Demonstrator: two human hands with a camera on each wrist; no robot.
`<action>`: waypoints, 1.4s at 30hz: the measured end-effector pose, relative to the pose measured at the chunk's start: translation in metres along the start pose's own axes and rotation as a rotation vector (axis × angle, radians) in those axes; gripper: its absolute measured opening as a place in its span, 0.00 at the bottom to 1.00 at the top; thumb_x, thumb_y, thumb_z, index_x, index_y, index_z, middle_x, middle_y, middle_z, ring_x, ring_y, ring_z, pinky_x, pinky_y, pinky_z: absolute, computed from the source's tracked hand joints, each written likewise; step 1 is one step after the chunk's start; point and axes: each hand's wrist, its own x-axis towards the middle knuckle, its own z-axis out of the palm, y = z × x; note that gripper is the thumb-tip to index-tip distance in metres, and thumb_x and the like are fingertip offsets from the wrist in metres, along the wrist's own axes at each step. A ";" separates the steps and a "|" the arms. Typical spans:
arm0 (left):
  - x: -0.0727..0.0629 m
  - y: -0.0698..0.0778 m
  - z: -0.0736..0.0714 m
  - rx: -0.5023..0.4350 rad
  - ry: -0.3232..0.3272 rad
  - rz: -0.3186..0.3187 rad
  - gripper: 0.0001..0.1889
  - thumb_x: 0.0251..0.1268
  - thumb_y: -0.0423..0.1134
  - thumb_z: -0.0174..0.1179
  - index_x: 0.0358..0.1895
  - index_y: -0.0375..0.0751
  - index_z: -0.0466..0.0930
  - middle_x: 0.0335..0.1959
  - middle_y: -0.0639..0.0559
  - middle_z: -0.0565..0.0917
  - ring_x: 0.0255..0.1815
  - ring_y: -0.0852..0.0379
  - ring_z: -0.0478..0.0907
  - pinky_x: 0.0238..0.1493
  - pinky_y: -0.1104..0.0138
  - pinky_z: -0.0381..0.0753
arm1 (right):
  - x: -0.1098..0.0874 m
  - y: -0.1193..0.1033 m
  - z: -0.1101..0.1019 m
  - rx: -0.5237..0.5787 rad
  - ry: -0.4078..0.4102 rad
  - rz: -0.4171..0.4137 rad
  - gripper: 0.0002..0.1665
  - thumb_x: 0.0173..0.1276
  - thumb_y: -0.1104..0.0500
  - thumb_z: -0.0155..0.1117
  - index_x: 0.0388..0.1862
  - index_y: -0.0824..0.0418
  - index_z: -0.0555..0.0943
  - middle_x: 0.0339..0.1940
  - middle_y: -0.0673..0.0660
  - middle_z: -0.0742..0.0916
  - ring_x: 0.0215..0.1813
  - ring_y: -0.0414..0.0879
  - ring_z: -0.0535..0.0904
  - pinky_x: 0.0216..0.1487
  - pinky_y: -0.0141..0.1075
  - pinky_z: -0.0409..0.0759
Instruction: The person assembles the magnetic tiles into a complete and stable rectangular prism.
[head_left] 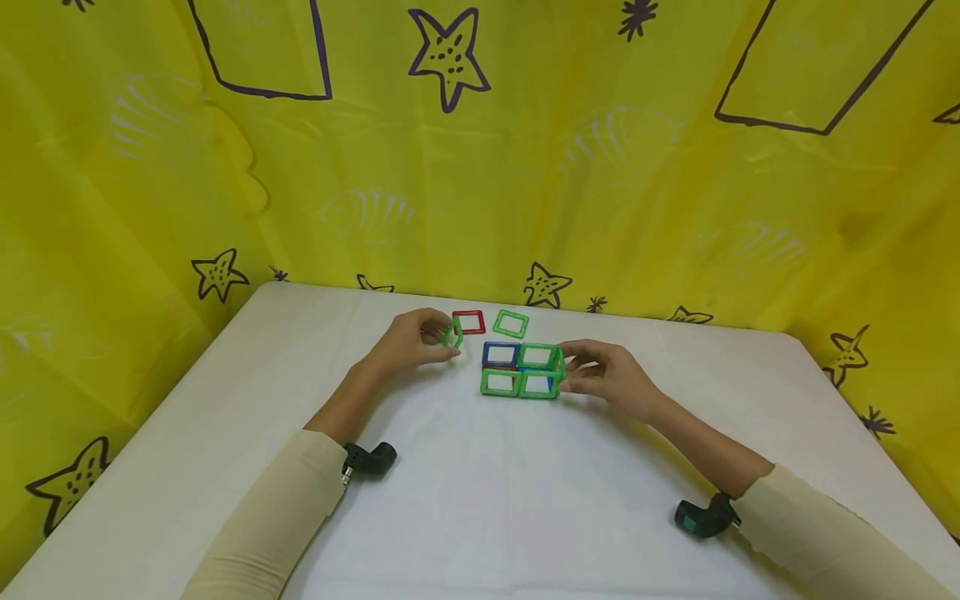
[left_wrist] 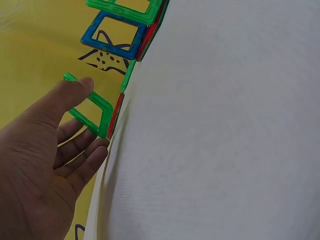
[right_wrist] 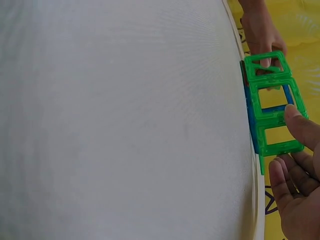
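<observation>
My left hand pinches a green square magnetic tile between thumb and fingers, tilted above the table's far part. Just right of it stands a block of joined magnetic tiles, with green frames in front, a blue and a green one on top, and red and blue ones partly hidden behind and below. At the block's right end, my right hand holds a green end tile, thumb on its upper edge and fingers at the lower side. Left hand and block are apart in the head view.
Behind the block a red square tile and a loose green tile lie flat on the white table. A yellow patterned curtain hangs along the table's back and sides.
</observation>
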 end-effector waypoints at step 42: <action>-0.004 0.023 0.019 -0.017 -0.174 0.121 0.27 0.57 0.36 0.79 0.59 0.32 0.82 0.52 0.45 0.87 0.52 0.50 0.85 0.57 0.61 0.84 | 0.005 0.003 0.002 0.011 0.014 0.039 0.34 0.68 0.64 0.77 0.71 0.71 0.76 0.61 0.67 0.85 0.56 0.58 0.84 0.51 0.31 0.84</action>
